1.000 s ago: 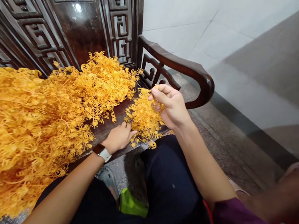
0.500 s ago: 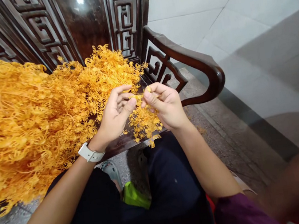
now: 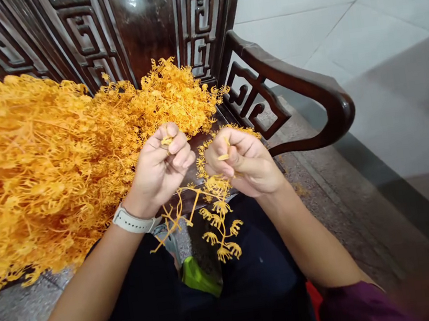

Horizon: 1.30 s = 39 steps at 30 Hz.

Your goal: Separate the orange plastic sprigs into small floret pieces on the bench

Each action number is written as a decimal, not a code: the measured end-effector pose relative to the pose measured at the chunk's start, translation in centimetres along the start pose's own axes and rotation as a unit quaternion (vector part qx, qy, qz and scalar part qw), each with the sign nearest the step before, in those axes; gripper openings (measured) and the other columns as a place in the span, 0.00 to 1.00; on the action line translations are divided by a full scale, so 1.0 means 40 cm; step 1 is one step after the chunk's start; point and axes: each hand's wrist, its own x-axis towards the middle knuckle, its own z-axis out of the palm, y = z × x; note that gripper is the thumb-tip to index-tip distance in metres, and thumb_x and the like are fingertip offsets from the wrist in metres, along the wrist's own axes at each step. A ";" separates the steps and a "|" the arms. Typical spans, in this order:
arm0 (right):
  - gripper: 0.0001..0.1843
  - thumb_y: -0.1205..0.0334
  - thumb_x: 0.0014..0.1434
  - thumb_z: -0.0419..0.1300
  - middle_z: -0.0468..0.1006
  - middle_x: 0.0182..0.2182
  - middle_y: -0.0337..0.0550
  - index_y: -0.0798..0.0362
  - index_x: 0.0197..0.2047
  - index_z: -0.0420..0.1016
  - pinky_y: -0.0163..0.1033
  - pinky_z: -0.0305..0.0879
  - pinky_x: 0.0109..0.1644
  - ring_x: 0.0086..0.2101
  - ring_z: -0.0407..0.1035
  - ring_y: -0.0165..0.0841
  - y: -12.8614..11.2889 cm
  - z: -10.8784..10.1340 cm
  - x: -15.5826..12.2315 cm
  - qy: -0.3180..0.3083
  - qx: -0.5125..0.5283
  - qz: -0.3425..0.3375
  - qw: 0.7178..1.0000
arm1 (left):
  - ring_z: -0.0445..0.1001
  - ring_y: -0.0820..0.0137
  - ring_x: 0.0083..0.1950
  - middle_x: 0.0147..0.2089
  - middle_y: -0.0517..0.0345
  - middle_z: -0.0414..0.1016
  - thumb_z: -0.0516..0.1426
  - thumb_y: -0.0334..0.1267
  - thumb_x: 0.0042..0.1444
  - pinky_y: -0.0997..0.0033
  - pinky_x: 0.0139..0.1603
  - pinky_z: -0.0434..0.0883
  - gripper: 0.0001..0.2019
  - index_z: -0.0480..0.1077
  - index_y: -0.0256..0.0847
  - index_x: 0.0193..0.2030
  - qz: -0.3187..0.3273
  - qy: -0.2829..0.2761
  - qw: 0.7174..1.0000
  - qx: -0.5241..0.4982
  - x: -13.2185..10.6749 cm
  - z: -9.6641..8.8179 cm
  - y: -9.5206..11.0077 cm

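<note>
Yellow bit being pinched in left hand, fingers curled; yellow stem being gripped in right hand, fingers folded; yellow sprigs being suspended below, above lap; heap being borne by desk.

We lose pt of the yellow pile, blurry, at L edge. L hand & R hand hide pt of the yellow bits they pinch. We can't ID the green thing btwn the legs; bench back cut off up top.
</note>
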 end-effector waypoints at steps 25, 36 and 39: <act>0.25 0.39 0.59 0.71 0.65 0.26 0.34 0.47 0.34 0.66 0.37 0.48 0.26 0.21 0.55 0.26 -0.026 -0.196 -0.013 0.276 -0.154 -0.046 0.948 | 0.84 0.53 0.46 0.47 0.38 0.84 0.40 0.50 0.77 0.59 0.44 0.73 0.24 0.69 0.35 0.59 -0.076 -0.203 0.657 0.722 0.081 -0.127 -0.368; 0.20 0.43 0.60 0.71 0.71 0.32 0.36 0.46 0.39 0.67 0.37 0.53 0.26 0.24 0.57 0.27 -0.023 -0.163 -0.008 0.269 -0.075 -0.031 0.960 | 0.78 0.57 0.51 0.51 0.40 0.78 0.43 0.44 0.76 0.57 0.53 0.72 0.20 0.72 0.35 0.57 0.125 -0.123 0.678 0.714 0.073 -0.070 -0.175; 0.16 0.47 0.60 0.69 0.74 0.35 0.39 0.46 0.42 0.71 0.38 0.58 0.29 0.27 0.61 0.29 -0.024 -0.128 -0.003 0.228 -0.032 -0.021 0.973 | 0.76 0.65 0.46 0.49 0.48 0.78 0.55 0.51 0.72 0.64 0.48 0.73 0.19 0.71 0.39 0.58 0.213 -0.075 0.810 0.541 0.047 -0.035 -0.137</act>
